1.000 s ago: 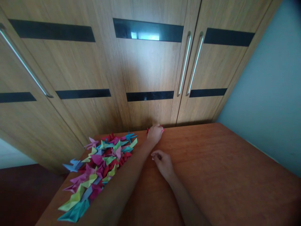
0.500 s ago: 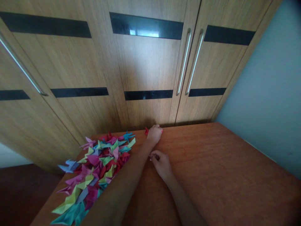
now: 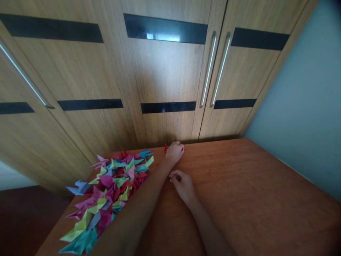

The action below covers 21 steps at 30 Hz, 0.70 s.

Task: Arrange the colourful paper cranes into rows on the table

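Near the far edge of the table, my left hand (image 3: 174, 152) is closed over a red folded-paper crane (image 3: 166, 148). Bits of red paper show on both sides of the fingers; the hand hides the middle of it. My right hand (image 3: 183, 185) is nearer to me, just right of my left forearm. Its thumb and fingertips are pinched together, and whatever may lie between them is too small to make out. To the left of my left arm lies a heap of paper cranes (image 3: 106, 181) in pink, red, yellow-green, blue and teal.
The reddish-brown wooden table (image 3: 239, 192) runs up to a wooden wardrobe (image 3: 165, 71) with dark bands. Long metal handles (image 3: 209, 69) are on its doors. A pale wall (image 3: 301, 117) borders the table on the right. Dark floor (image 3: 29, 217) shows at lower left.
My left hand has shifted very slightly, and a little more red paper shows at its right side. My right hand keeps its pinch in the same place.
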Motion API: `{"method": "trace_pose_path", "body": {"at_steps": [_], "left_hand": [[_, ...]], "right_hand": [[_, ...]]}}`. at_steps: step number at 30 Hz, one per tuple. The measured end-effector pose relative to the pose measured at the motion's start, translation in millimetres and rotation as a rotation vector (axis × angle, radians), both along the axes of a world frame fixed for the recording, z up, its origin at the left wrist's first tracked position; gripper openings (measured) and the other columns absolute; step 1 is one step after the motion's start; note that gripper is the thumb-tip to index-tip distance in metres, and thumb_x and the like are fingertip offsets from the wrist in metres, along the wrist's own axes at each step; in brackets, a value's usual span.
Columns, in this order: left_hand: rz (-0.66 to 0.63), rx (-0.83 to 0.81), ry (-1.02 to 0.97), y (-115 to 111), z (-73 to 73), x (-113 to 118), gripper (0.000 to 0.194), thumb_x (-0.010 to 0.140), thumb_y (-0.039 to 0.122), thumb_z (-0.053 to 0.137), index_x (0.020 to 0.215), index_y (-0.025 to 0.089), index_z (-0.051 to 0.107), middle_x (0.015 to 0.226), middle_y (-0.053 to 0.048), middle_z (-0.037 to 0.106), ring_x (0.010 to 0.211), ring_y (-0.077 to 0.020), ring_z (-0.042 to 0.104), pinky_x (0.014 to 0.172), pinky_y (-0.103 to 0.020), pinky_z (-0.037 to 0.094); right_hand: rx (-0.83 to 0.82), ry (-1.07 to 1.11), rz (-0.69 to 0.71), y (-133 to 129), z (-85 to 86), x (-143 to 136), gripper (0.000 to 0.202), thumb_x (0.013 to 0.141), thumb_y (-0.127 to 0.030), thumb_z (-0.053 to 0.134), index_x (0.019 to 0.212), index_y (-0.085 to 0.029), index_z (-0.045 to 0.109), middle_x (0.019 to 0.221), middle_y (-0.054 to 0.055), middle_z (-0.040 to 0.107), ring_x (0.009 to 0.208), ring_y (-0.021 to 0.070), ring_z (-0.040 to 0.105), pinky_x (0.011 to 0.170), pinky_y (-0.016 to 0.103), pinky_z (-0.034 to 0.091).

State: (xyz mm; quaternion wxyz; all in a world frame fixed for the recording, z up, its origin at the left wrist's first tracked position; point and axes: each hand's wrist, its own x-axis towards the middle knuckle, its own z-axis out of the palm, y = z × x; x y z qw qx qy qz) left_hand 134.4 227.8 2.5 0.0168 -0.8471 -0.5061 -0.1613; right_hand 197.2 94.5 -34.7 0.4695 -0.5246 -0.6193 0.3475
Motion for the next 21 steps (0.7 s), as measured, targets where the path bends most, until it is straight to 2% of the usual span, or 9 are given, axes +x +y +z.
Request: {"method": "trace_pose_path", "body": {"at_steps": [6, 11, 16, 21], "left_hand": [[0.122, 0.046, -0.044, 4.9, 11.9, -35.0, 0.025, 0.087, 0.018, 0.044, 0.103, 0.021, 0.063, 0.101, -0.008, 0.056, 0.099, -0.0200, 0.053, 0.088, -0.030, 0.042], [0.218, 0.030, -0.054, 7.8, 11.0, -62.4, 0.024, 0.084, 0.018, 0.048, 0.101, 0.020, 0.064, 0.097, -0.008, 0.058, 0.090, -0.0195, 0.057, 0.081, -0.028, 0.045], [0.213, -0.001, -0.043, 4.0, 3.8, -67.6, 0.018, 0.082, 0.027, 0.053, 0.093, 0.021, 0.066, 0.092, -0.005, 0.059, 0.086, -0.0181, 0.058, 0.078, -0.027, 0.045], [0.202, -0.027, -0.039, 2.0, 2.5, -64.2, 0.023, 0.081, 0.038, 0.058, 0.094, 0.022, 0.066, 0.095, -0.006, 0.059, 0.089, -0.0183, 0.058, 0.078, -0.026, 0.045]], "right_hand": [[-0.001, -0.003, -0.019, -0.1, -2.7, -0.6, 0.017, 0.078, -0.022, 0.049, 0.077, -0.021, 0.066, 0.070, -0.001, 0.067, 0.066, 0.0135, 0.060, 0.065, 0.023, 0.045], [-0.009, -0.004, -0.009, -0.5, -0.5, -0.7, 0.018, 0.078, -0.021, 0.049, 0.077, -0.021, 0.067, 0.069, -0.001, 0.067, 0.065, 0.0132, 0.060, 0.064, 0.023, 0.045], [-0.014, -0.011, -0.016, 0.1, -0.9, -0.7, 0.017, 0.079, -0.023, 0.050, 0.076, -0.021, 0.066, 0.068, -0.001, 0.066, 0.065, 0.0129, 0.060, 0.063, 0.023, 0.044], [-0.003, -0.014, -0.018, 0.3, -2.7, -0.3, 0.016, 0.080, -0.024, 0.050, 0.076, -0.021, 0.065, 0.068, -0.001, 0.066, 0.064, 0.0128, 0.060, 0.061, 0.022, 0.043]]}}
